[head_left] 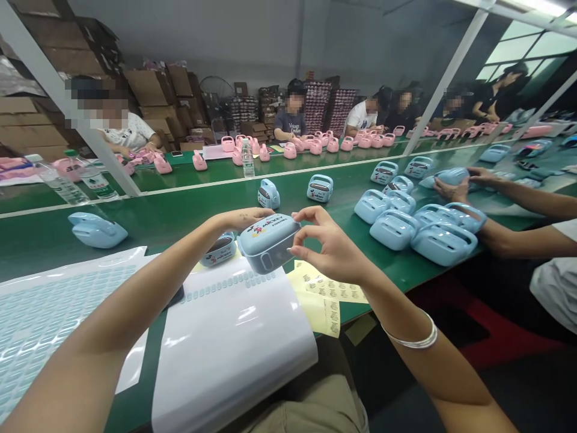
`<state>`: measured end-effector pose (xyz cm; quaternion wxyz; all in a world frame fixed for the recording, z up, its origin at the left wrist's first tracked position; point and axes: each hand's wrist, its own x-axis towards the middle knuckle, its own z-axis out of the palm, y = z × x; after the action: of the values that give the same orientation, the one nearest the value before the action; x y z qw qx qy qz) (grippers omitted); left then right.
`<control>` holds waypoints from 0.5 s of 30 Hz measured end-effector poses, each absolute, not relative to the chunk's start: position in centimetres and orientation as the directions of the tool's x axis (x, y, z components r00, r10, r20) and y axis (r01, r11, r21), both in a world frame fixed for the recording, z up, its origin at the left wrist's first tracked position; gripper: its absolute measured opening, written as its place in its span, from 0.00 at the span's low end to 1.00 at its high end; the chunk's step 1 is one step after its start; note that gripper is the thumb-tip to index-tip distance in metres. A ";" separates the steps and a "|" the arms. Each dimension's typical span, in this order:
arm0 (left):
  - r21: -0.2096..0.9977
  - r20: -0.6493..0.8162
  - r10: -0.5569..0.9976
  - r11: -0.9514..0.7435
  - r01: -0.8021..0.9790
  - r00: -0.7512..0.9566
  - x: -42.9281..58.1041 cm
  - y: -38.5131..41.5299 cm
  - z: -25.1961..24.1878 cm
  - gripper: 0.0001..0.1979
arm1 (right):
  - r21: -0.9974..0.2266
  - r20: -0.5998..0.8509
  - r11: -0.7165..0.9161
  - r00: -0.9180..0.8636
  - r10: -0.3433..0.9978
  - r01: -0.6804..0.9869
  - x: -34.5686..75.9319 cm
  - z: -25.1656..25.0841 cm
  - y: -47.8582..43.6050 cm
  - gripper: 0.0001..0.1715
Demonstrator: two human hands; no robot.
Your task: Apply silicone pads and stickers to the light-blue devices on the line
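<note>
A light blue plastic case (269, 234) with a Mickey print on its upper face is held tilted above the sheets in front of me. My left hand (252, 214) grips it from the far left side, and most of those fingers are hidden behind it. At the case's right end, my right hand (327, 243) has its thumb and fingers bent against the edge; whether something small is pinched there I cannot make out. Just behind the case stands a similar blue handled case (219, 251) with a dark oval front. Underneath lies a white glossy sheet (234, 355) bearing rows of small clear stickers.
Yellow label sheets (331, 288) lie to the right, and another sticker sheet (58, 325) to the left. Several blue cases (392, 228) crowd the right, beside a co-worker's hands (455, 186). Water bottles (92, 174) and pink cases (288, 150) line the far side.
</note>
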<state>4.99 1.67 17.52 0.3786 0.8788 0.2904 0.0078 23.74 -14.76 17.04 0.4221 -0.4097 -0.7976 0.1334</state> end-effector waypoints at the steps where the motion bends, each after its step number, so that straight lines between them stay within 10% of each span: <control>1: 0.668 -0.206 0.517 -0.546 0.505 0.831 5.0 1.6 17.5 0.25 | -0.545 0.577 0.633 -0.301 0.759 0.550 23.7 17.0 -14.8 0.06; 15: 0.633 -0.269 0.513 -0.544 0.551 0.815 5.5 0.8 17.3 0.26 | -0.426 0.737 0.669 -0.196 0.647 0.609 23.1 15.2 -15.5 0.06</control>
<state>5.54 0.82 17.31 0.3692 0.8781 0.3031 -0.0258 23.07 -15.52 15.21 0.4869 -0.4061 -0.7731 0.0195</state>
